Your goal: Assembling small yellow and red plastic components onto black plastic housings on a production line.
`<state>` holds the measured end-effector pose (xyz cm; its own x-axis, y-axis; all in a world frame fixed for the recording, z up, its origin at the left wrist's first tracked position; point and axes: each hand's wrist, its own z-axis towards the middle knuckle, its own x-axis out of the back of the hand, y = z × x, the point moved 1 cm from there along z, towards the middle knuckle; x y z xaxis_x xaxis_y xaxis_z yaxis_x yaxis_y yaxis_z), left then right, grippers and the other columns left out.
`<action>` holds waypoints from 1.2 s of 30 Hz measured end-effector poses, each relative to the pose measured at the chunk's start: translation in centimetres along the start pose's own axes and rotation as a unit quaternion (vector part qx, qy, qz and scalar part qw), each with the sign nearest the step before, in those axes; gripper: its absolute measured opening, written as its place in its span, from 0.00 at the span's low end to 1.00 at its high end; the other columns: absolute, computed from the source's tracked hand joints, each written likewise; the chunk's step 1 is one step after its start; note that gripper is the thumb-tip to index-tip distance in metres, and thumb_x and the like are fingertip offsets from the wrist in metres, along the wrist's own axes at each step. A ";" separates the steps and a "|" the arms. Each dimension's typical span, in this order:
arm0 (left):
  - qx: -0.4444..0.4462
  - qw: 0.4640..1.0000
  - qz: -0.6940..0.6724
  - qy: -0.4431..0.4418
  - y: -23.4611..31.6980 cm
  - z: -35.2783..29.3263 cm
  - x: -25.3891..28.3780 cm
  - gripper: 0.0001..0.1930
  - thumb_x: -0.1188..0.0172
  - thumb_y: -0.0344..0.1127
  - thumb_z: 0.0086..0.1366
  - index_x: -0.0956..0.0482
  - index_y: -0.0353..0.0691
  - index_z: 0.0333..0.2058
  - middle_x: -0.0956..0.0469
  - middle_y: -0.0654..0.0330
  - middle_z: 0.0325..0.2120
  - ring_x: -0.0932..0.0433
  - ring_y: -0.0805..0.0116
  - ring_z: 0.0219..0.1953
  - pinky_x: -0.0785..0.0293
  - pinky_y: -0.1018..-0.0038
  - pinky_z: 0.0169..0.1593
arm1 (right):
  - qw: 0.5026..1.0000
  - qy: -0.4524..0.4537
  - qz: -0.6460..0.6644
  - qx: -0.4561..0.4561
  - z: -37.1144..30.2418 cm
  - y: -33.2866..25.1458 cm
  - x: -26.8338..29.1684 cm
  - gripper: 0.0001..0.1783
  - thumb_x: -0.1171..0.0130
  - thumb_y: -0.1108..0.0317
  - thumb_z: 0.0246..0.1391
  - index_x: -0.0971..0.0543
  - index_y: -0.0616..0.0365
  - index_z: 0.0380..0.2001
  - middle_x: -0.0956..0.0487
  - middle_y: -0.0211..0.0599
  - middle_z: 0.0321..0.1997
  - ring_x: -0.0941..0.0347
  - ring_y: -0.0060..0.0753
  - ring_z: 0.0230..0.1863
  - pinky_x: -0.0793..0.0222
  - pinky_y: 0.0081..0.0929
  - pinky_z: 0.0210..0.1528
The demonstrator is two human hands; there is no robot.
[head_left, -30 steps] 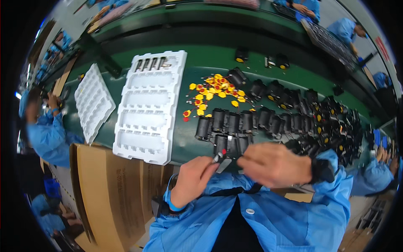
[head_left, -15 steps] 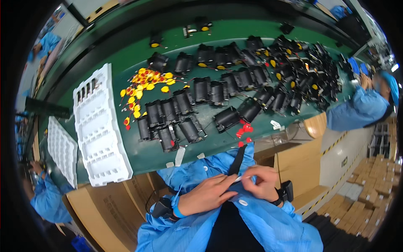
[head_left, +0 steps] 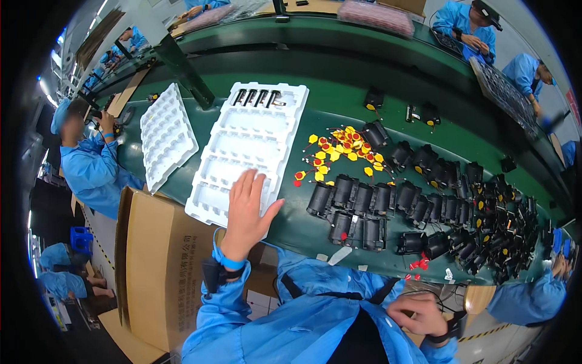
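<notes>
My left hand is open, fingers spread, over the near end of a long white moulded tray; whether it touches the tray I cannot tell. Several dark, slim parts lie in the tray's far compartment. By my right side, close to my body below the table edge, my right hand is closed with its fingers curled. What it holds, if anything, is hidden. Right of the tray lies a pile of small yellow and red pieces with thin wires. Rows of black plastic cases stand beyond and beside it.
A second white tray with many pockets leans to the left. Near the front edge are red scraps and a pale strip. A large cardboard box stands below the table. Co-workers sit left, right and across.
My hands were together at my lap around a small white thing. Now they are apart: the left has reached forward to the tray, the right stays low. The view has swung left.
</notes>
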<state>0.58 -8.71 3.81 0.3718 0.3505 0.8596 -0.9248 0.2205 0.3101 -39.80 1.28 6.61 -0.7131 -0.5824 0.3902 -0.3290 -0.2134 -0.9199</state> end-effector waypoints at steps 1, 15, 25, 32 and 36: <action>0.000 1.000 0.001 -0.001 -1.5 -0.8 -1.1 0.27 0.33 0.41 0.63 0.28 0.27 0.53 0.29 0.36 0.54 0.32 0.40 0.60 0.34 0.51 0.58 | 0.997 -0.034 0.028 0.064 2.3 -3.0 1.6 0.03 0.34 0.75 0.48 0.17 0.63 0.28 0.19 0.39 0.24 0.21 0.35 0.25 0.26 0.28 0.29; 0.043 0.998 0.028 -0.038 -1.2 11.0 4.7 0.15 0.42 0.43 0.65 0.23 0.36 0.31 0.21 0.43 0.24 0.21 0.43 0.27 0.30 0.51 0.28 | 0.923 -0.066 -0.220 0.309 20.1 -10.4 3.6 0.07 0.40 0.76 0.46 0.29 0.62 0.27 0.30 0.41 0.23 0.27 0.45 0.24 0.30 0.40 0.26; 0.084 0.980 0.113 -0.139 -10.5 13.2 -6.3 0.34 0.41 0.54 0.65 0.32 0.28 0.57 0.21 0.38 0.42 0.22 0.39 0.45 0.24 0.52 0.44 | 0.924 -0.077 -0.222 0.303 13.4 -8.0 1.7 0.14 0.37 0.74 0.46 0.25 0.65 0.38 0.29 0.39 0.30 0.28 0.41 0.30 0.30 0.34 0.32; 0.055 0.997 0.000 -0.051 -5.8 -2.2 -2.1 0.29 0.36 0.38 0.62 0.33 0.25 0.56 0.33 0.36 0.58 0.34 0.34 0.55 0.32 0.53 0.58 | 0.867 -0.143 -0.329 0.346 10.1 -12.6 8.3 0.15 0.37 0.71 0.38 0.23 0.64 0.33 0.27 0.40 0.27 0.25 0.38 0.27 0.27 0.31 0.27; 0.087 0.995 0.030 -0.035 -3.5 -8.5 -0.3 0.28 0.36 0.37 0.63 0.32 0.26 0.56 0.34 0.35 0.59 0.36 0.33 0.59 0.39 0.49 0.64 | 0.873 -0.098 -0.369 0.304 17.0 -16.6 10.8 0.08 0.38 0.74 0.40 0.26 0.62 0.26 0.29 0.39 0.23 0.29 0.45 0.23 0.33 0.37 0.23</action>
<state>4.38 -1.81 -0.98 0.3147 0.2929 0.9029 -0.9474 0.0378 0.3179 -31.47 -14.76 25.44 -0.3071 -0.2215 0.9255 -0.2215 -0.9292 -0.2958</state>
